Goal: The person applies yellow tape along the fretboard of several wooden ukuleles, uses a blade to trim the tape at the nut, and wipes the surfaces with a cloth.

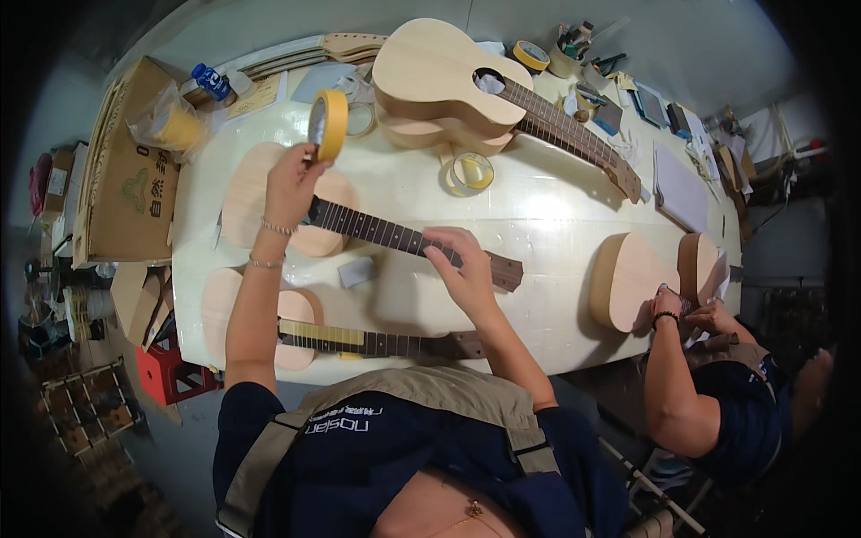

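Observation:
My left hand (291,184) is raised over the white worktable (538,215) and grips a roll of yellow masking tape (328,123) held on edge. Under it lies an unfinished pale-wood ukulele (247,193) with a dark fretboard (377,230). My right hand (457,264) rests its fingers on that fretboard near the headstock (505,271). A second unfinished ukulele (224,309) lies closer to me, its fretboard partly covered in yellow tape (323,334).
Two larger unfinished ukuleles (439,76) are stacked at the back, with a tape roll (471,172) beside them. A co-worker's hands (691,309) work on another instrument (628,278) at the right. Cardboard boxes (126,179) and a red crate (170,372) stand left. Tools clutter the far right.

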Action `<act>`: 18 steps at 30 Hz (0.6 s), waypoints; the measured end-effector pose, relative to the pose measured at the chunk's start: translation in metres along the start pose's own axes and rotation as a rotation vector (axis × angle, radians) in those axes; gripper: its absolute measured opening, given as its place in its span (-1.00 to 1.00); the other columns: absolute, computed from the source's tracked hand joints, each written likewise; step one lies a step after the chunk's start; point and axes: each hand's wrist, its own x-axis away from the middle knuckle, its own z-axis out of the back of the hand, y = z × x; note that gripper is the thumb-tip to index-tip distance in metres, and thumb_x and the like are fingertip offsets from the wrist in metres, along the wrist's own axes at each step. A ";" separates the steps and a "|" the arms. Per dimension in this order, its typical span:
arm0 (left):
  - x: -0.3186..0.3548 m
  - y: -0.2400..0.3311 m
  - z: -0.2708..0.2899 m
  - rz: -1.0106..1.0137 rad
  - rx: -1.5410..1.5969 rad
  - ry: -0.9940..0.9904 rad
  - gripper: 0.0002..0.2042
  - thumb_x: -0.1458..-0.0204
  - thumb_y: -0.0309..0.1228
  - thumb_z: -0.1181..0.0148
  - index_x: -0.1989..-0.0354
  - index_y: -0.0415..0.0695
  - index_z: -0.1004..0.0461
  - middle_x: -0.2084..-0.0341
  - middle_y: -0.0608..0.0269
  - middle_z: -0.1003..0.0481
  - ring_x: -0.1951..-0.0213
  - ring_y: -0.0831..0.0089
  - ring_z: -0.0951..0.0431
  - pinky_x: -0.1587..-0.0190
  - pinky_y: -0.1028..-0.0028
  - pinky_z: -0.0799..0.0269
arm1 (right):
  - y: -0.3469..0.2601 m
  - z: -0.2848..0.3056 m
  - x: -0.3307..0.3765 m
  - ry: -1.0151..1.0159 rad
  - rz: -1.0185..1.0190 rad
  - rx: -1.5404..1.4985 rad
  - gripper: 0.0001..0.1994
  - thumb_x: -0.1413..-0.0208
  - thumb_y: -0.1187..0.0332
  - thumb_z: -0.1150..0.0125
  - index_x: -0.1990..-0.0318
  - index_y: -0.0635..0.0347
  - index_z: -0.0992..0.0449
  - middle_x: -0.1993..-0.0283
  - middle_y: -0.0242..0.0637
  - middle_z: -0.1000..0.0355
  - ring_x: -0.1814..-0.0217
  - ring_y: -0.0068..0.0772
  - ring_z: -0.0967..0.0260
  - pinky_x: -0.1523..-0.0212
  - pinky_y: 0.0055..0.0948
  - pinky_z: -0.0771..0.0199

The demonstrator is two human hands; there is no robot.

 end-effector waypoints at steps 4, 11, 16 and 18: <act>0.114 0.070 -0.022 -0.374 -0.157 -0.066 -0.74 0.10 -0.73 -0.10 0.19 -0.26 -0.42 0.18 0.14 -0.50 0.25 0.34 -0.56 0.28 0.45 -0.49 | -0.052 -0.022 -0.001 -0.106 0.073 -0.360 -0.50 -0.01 0.22 -0.25 -0.09 0.26 -0.36 -0.03 -0.16 -0.37 -0.17 -0.25 -0.21 -0.16 -0.33 -0.20; 0.204 0.100 -0.023 0.038 0.342 0.164 -0.81 -0.10 -0.59 -0.03 0.11 -0.29 -0.38 0.09 0.19 -0.48 0.41 0.59 -0.48 0.36 0.61 -0.41 | -0.073 -0.029 0.060 -0.180 0.301 -0.116 -0.73 0.08 0.59 -0.22 0.16 0.29 -0.43 0.25 -0.22 -0.50 0.15 -0.21 -0.46 -0.31 -0.01 -0.03; 0.229 0.155 -0.009 0.132 0.678 -0.031 -0.66 -0.16 -0.49 0.02 -0.11 -0.31 -0.27 0.03 0.07 -0.41 0.59 0.66 -0.43 0.53 0.69 -0.35 | -0.077 -0.027 0.083 0.026 0.693 0.202 -0.73 0.22 0.66 -0.17 0.28 0.18 -0.48 0.22 -0.31 -0.51 -0.01 -0.25 -0.44 -0.23 0.05 -0.18; 0.236 0.164 -0.004 0.163 0.755 -0.115 -0.61 -0.15 -0.50 0.02 -0.16 -0.32 -0.23 0.01 0.06 -0.40 0.63 0.66 -0.41 0.58 0.70 -0.33 | -0.079 -0.024 0.091 0.018 0.740 0.324 -0.76 0.17 0.58 -0.18 0.27 0.12 -0.49 0.18 -0.37 -0.51 -0.08 -0.31 -0.41 -0.20 0.00 -0.24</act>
